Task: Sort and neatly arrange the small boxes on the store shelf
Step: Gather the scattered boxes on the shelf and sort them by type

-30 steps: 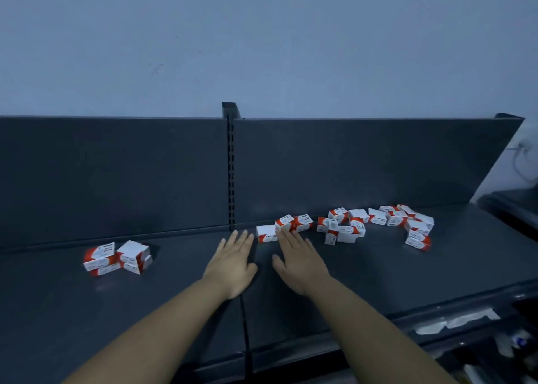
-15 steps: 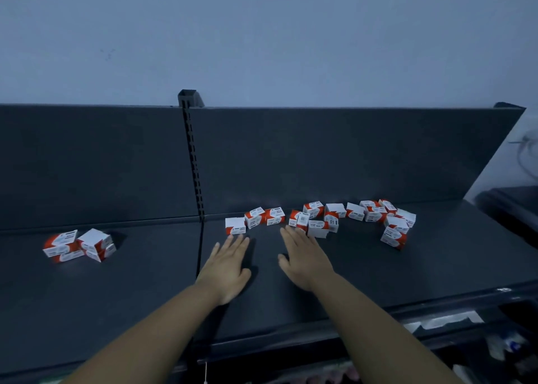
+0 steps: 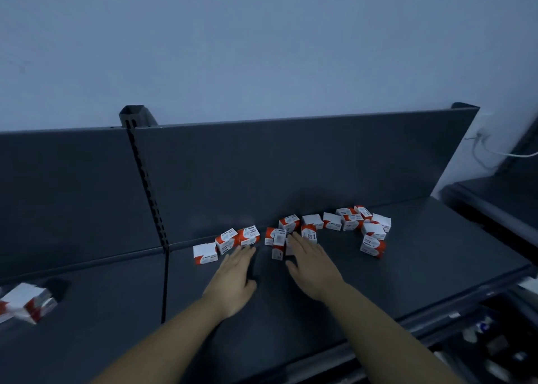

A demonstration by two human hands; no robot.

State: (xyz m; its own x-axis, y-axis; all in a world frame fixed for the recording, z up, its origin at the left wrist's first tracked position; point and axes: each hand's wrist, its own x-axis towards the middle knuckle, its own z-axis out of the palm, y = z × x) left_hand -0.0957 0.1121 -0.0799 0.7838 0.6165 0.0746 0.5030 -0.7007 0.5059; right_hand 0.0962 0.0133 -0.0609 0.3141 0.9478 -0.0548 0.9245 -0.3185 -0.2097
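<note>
**Around the Edges**

We see a plain pale-blue wall (image 3: 262,49) filling the upper view. At far right a white cable (image 3: 500,153) trails from a wall socket (image 3: 481,135) toward the frame edge, above a dark unit (image 3: 500,197). In the lower right corner, blurred small items (image 3: 492,343) sit in shadow.

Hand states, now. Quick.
Left hand: open, fingers straight, holding nothing, fingertips near the small boxes.
Right hand: open, fingers straight, holding nothing.
</note>
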